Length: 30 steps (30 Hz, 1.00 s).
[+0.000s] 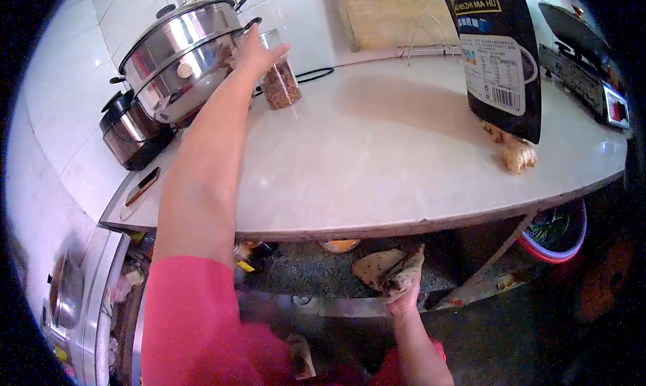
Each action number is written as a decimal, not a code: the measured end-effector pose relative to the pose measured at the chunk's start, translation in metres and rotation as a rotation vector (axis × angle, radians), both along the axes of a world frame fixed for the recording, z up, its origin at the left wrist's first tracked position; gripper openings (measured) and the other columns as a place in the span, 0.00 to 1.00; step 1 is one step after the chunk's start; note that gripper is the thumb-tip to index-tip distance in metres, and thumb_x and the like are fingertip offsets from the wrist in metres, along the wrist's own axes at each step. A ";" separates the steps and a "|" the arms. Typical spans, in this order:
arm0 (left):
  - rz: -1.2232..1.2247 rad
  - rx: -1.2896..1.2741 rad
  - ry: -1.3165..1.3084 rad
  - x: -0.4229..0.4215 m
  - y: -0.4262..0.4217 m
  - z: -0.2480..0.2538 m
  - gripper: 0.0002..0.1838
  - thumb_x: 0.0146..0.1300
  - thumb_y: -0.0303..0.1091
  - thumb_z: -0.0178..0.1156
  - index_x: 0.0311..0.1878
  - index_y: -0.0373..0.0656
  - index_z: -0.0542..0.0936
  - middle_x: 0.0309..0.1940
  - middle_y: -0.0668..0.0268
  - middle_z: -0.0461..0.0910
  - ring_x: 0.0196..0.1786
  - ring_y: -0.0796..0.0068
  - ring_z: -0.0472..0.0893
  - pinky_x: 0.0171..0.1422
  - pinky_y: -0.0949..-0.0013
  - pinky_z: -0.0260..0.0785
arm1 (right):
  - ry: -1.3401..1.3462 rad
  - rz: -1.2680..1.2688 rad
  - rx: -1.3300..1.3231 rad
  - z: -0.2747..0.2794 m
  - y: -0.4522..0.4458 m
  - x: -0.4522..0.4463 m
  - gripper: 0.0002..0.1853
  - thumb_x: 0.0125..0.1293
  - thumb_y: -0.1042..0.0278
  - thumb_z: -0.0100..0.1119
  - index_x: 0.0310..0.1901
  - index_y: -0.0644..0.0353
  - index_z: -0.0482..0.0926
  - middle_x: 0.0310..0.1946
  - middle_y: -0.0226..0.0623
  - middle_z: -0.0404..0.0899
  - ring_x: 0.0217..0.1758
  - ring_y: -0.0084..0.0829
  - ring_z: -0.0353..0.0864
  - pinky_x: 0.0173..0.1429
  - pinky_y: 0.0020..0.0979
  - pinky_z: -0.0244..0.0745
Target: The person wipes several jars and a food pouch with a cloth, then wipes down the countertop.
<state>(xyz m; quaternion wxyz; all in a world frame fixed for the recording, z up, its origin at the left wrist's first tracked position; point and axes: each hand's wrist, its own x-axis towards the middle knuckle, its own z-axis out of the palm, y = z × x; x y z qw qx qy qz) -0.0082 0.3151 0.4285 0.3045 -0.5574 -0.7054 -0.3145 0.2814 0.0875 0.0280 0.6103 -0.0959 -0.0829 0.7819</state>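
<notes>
My left hand point(254, 55) reaches to the back of the counter, between a shiny steel steamer pot point(178, 63) and a clear jar point(279, 83) of reddish-brown bits. Its thumb sticks out to the right across the upper jar, and a finger points up near the pot's side handle. The fingers look apart; whether they touch the pot or jar I cannot tell. Below the counter's front edge, my right hand point(405, 301) is closed around a stained beige rag point(393, 271), which hangs out to the left.
On the white counter point(336, 170) stand a black printed bag point(494, 56), a piece of ginger point(518, 156) and a scale point(585, 83). A dark cooker point(134, 133) and a phone point(142, 186) are on the left. A basin point(555, 234) of greens sits below right.
</notes>
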 end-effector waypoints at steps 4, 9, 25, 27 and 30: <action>0.224 -0.110 -0.004 0.033 -0.029 0.015 0.51 0.45 0.68 0.65 0.67 0.44 0.66 0.66 0.46 0.62 0.68 0.44 0.62 0.71 0.48 0.55 | 0.007 -0.061 -0.037 0.032 0.000 0.007 0.26 0.75 0.48 0.35 0.70 0.49 0.56 0.66 0.30 0.62 0.67 0.37 0.63 0.70 0.43 0.60; 0.017 -0.073 0.113 -0.035 0.025 0.037 0.55 0.42 0.72 0.64 0.68 0.44 0.66 0.63 0.45 0.68 0.63 0.51 0.72 0.68 0.51 0.60 | -0.042 -0.052 -0.015 -0.068 0.033 -0.001 0.31 0.73 0.41 0.36 0.70 0.49 0.56 0.65 0.32 0.64 0.66 0.38 0.64 0.70 0.44 0.60; -0.534 0.034 -0.283 -0.002 -0.393 0.012 0.38 0.60 0.49 0.62 0.70 0.42 0.63 0.60 0.55 0.72 0.60 0.63 0.75 0.61 0.63 0.69 | -0.017 -0.005 0.115 -0.093 0.005 -0.005 0.28 0.71 0.38 0.39 0.61 0.50 0.68 0.57 0.37 0.73 0.60 0.43 0.71 0.67 0.48 0.63; -0.539 0.094 -0.323 0.000 -0.449 -0.034 0.48 0.49 0.52 0.69 0.69 0.37 0.62 0.66 0.56 0.65 0.66 0.63 0.68 0.67 0.62 0.64 | -0.079 -0.038 0.108 -0.092 -0.008 0.004 0.28 0.71 0.38 0.39 0.61 0.49 0.68 0.57 0.37 0.73 0.60 0.43 0.71 0.67 0.49 0.63; -0.666 -0.051 -0.284 0.018 -0.506 -0.128 0.48 0.49 0.43 0.70 0.71 0.38 0.58 0.68 0.56 0.62 0.66 0.64 0.67 0.66 0.62 0.65 | 0.115 0.034 0.061 -0.059 -0.037 0.020 0.27 0.70 0.38 0.39 0.60 0.48 0.69 0.56 0.34 0.73 0.59 0.43 0.71 0.66 0.49 0.63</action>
